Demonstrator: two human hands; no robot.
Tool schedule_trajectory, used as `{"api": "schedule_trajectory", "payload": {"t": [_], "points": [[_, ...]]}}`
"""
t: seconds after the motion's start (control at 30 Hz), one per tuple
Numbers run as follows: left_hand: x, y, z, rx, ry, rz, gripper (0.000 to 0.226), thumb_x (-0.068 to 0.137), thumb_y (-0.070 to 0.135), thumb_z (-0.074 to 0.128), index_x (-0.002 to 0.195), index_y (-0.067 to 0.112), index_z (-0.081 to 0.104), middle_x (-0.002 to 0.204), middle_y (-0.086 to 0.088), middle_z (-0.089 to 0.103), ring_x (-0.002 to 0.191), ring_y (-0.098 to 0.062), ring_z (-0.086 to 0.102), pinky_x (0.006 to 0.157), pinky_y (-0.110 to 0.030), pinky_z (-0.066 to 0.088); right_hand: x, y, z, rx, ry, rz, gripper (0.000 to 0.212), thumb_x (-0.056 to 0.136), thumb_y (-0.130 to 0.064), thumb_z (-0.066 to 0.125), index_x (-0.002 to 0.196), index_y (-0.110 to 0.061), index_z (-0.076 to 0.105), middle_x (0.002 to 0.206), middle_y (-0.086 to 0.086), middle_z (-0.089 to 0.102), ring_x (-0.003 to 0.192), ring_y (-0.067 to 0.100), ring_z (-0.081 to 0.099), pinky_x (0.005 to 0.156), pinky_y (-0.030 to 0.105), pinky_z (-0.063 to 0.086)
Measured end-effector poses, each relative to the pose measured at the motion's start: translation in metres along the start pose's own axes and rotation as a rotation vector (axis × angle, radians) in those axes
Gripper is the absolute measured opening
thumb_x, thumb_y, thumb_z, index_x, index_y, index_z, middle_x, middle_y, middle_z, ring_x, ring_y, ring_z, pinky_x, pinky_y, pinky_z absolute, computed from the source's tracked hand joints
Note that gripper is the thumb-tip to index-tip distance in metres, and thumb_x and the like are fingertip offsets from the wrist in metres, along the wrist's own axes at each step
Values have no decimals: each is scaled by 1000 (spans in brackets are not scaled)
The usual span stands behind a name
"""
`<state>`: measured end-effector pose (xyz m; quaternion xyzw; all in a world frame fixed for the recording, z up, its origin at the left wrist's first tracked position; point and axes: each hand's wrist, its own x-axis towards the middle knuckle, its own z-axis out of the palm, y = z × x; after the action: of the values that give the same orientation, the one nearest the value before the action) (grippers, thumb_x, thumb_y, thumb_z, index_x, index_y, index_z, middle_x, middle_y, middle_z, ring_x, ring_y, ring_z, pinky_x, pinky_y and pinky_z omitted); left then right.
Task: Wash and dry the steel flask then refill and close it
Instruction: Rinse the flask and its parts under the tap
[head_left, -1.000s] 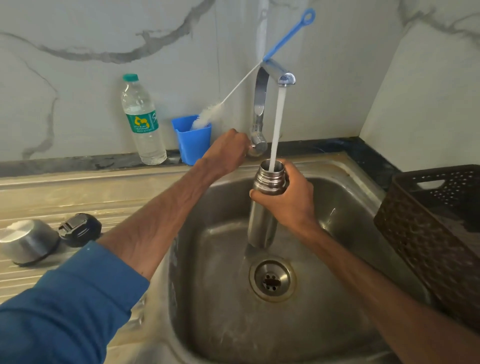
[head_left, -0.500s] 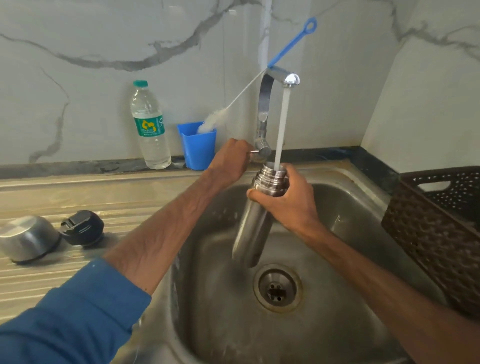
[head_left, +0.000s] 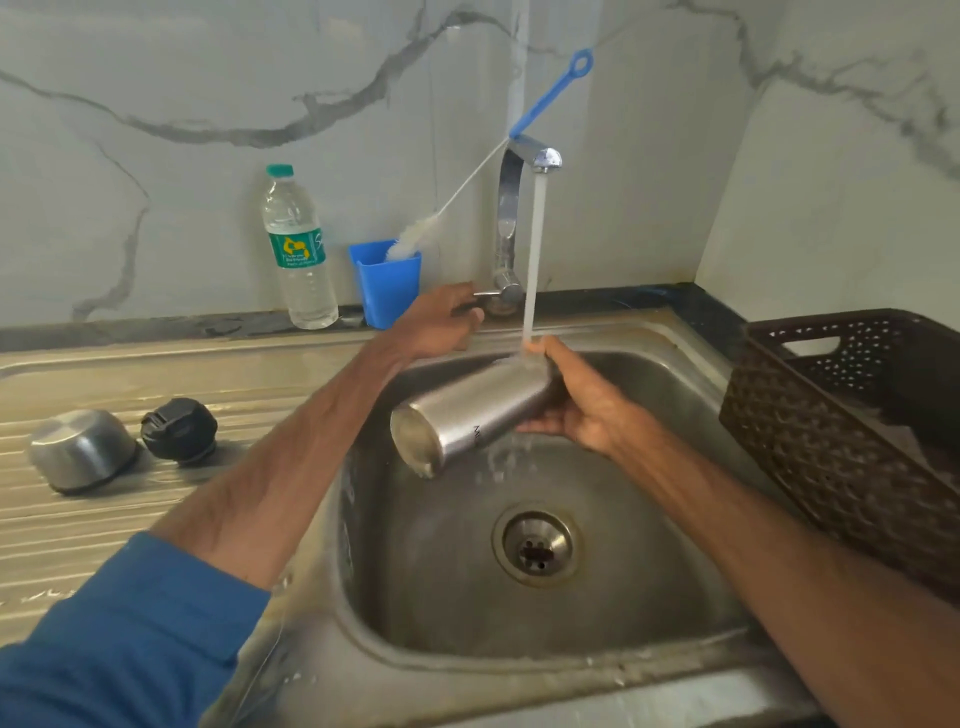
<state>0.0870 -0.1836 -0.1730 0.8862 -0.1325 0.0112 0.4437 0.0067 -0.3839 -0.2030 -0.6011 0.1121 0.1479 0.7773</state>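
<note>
The steel flask (head_left: 467, 410) lies nearly on its side over the sink (head_left: 597, 654), its base toward me and to the left. My right hand (head_left: 576, 400) grips its neck end, and tap water (head_left: 535, 249) runs onto that end and spills below. My left hand (head_left: 441, 325) is at the tap lever (head_left: 491, 296), fingers around or against it. On the draining board to the left stand the steel cup lid (head_left: 80, 449) and the black stopper (head_left: 179, 430).
The tap (head_left: 511, 218) stands behind the sink. A blue cup (head_left: 387, 283) holds a bottle brush (head_left: 550, 96) leaning on the spout. A plastic water bottle (head_left: 298, 249) stands by the wall. A brown basket (head_left: 852, 431) sits right of the sink.
My right hand has tipped the flask from upright under the stream to nearly horizontal, base swinging left and up. Water now hits its neck end. My left hand stays at the tap lever.
</note>
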Motion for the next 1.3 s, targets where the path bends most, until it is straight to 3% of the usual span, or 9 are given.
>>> {"api": "schedule_trajectory", "payload": {"t": [0.1,0.2,0.3,0.4,0.6,0.77,0.93,1.1,1.3], "points": [[2,-6,0,-190,5,-45,44,106,10,57,149,17,51,123,9,64,121,-19,66,89,-34,61,3,3,1,16,-50,88,47,91,-43,74,128,-16,66,115,15,73,85,30,79,64,45,64],[3,-7,2,-275,12,-45,27,104,7,61,125,23,60,111,9,65,120,-24,67,105,-47,55,6,5,5,12,-75,162,46,90,-38,72,129,-15,67,107,13,74,81,31,79,55,39,63],[2,-3,0,-363,49,-91,47,99,12,67,143,5,53,114,2,68,123,-25,66,111,-45,51,9,6,6,-1,-76,206,42,95,-42,65,129,-16,67,108,16,74,75,38,78,51,38,63],[3,2,2,-465,120,-143,19,103,5,61,121,3,65,114,-10,70,125,-29,66,113,-41,50,13,6,3,-15,-73,220,45,98,-45,64,132,-16,65,111,17,73,73,39,77,47,38,61],[1,9,-2,-732,128,-206,6,104,2,59,107,3,65,124,-21,70,118,-24,70,97,-28,58,21,5,-17,-97,-59,240,56,91,-54,71,131,-15,64,120,22,71,78,37,78,50,39,62],[1,10,-3,-822,154,-248,7,102,-4,59,104,1,63,122,-25,70,114,-27,72,97,-31,60,19,2,-23,-372,13,120,51,88,-50,74,124,-15,64,112,17,68,68,27,77,55,39,62],[-2,14,-6,-856,162,-254,21,101,-7,59,121,-8,60,123,-26,68,115,-29,72,97,-33,60,19,4,-17,-552,93,-24,63,79,-43,82,124,-5,58,108,20,69,66,31,78,55,43,62],[-6,25,-5,-846,198,-267,5,100,-9,58,99,-5,62,121,-28,66,117,-34,70,95,-33,60,8,-2,-7,-680,108,-250,53,85,-39,81,124,-17,53,108,7,66,80,25,73,49,37,60],[0,44,-5,-905,234,-221,8,102,-7,56,109,-7,60,126,-24,64,120,-32,69,99,-36,59,-3,0,4,-834,52,-564,53,86,-35,82,126,-26,49,96,-10,66,80,12,71,57,32,63]]}}
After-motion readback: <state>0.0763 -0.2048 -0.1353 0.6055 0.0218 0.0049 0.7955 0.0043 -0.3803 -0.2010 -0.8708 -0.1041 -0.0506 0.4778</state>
